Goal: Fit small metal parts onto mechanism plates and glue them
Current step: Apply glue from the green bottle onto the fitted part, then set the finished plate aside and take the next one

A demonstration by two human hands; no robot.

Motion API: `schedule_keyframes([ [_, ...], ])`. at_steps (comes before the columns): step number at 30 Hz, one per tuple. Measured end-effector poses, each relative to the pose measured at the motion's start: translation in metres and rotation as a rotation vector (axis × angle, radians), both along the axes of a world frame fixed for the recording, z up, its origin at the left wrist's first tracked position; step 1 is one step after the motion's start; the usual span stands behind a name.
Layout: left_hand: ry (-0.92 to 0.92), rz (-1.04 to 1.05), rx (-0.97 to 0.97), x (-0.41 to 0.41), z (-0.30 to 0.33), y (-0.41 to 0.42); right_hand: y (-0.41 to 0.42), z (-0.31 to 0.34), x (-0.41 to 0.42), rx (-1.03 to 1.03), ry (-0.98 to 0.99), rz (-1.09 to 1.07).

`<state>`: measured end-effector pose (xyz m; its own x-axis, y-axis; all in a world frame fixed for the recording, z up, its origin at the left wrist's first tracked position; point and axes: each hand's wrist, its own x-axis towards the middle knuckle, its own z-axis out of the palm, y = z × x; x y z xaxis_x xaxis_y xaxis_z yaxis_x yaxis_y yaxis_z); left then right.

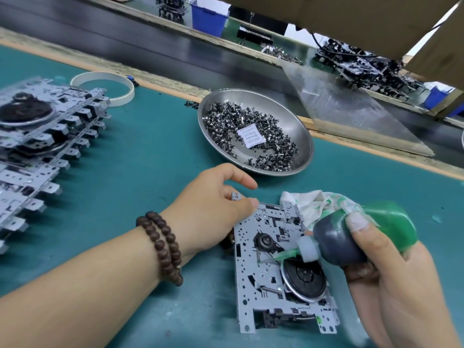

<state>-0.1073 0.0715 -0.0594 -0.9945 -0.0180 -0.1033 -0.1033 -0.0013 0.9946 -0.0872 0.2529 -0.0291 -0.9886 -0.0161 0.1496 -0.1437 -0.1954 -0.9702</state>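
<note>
We see the left hand (213, 204) pinching the far corner of a metal plate (253, 280) that lies near the bench's (140, 172) front edge. The right hand (391, 270) grips a green glue bottle (351, 237) (a stained rag (319, 204) bunched behind it), its nozzle seemingly touching the plate. A steel dish (298, 126) of small metal parts (251, 136) sits toward the back edge, and stacked plates (37, 151) fill the left side.

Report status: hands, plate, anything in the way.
Left hand grips plate at top corner. Right hand holds glue bottle, nozzle over plate. Rag touching plate's far edge; nothing blocking.
</note>
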Motion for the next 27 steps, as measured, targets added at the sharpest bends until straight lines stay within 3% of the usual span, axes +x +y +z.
schedule_keyframes([
  [6,-0.004,0.019,0.015,0.000,-0.002,0.000,0.004,-0.002,-0.003,-0.102,-0.049,-0.037],
  [15,0.016,-0.045,0.081,0.011,0.015,-0.005,0.011,0.007,-0.011,-0.382,-0.358,-0.220],
  [22,0.118,-0.001,-0.036,-0.008,0.055,-0.008,0.034,0.019,-0.012,-0.405,-0.205,-0.307],
  [27,0.236,0.069,-0.193,-0.065,0.096,0.014,0.062,0.027,-0.015,-0.290,-0.097,-0.362],
])
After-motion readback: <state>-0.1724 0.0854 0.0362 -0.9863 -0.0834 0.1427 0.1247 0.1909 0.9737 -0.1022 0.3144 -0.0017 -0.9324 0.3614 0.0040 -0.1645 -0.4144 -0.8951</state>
